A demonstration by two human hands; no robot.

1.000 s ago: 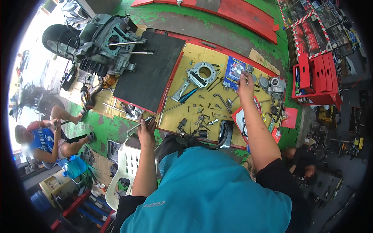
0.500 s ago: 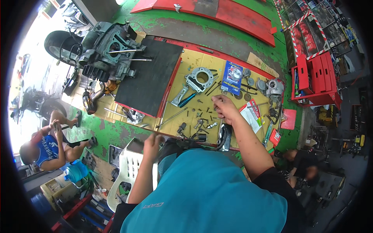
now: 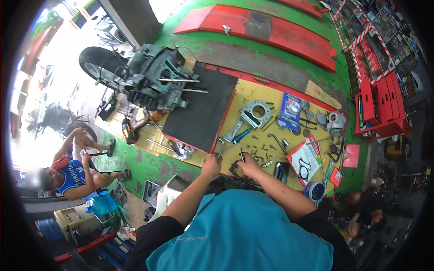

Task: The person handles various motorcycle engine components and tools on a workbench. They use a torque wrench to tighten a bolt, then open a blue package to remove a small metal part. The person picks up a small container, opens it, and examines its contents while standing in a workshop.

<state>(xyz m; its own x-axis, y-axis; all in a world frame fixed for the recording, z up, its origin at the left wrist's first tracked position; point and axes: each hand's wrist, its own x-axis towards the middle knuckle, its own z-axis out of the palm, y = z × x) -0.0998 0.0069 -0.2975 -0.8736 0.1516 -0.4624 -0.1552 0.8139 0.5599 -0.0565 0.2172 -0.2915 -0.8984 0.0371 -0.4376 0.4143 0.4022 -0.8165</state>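
My left hand (image 3: 211,165) is closed round a bent metal rod (image 3: 220,147) at the near edge of the cardboard-covered bench. Beside it my right hand (image 3: 248,165) grips a thin metal tool (image 3: 241,155) that points away from me; its exact kind is hidden by the fingers. Small bolts and dark metal parts (image 3: 259,161) lie around the right hand. Farther off, an engine cylinder (image 3: 256,113) rests on the cardboard (image 3: 235,101), with a silver tube (image 3: 233,131) and a blue tool (image 3: 242,136) before it.
Left stands an engine with wheel (image 3: 158,77) next to a black mat (image 3: 199,108). A blue package (image 3: 289,111), a gasket in a packet (image 3: 305,169) and a blue tin (image 3: 314,191) lie right. A seated person (image 3: 72,174) is at far left, another person (image 3: 366,207) at right.
My view has swung, so the bench sits farther right and lower. My hands have come close together at the bench's near edge, each now holding a metal tool.
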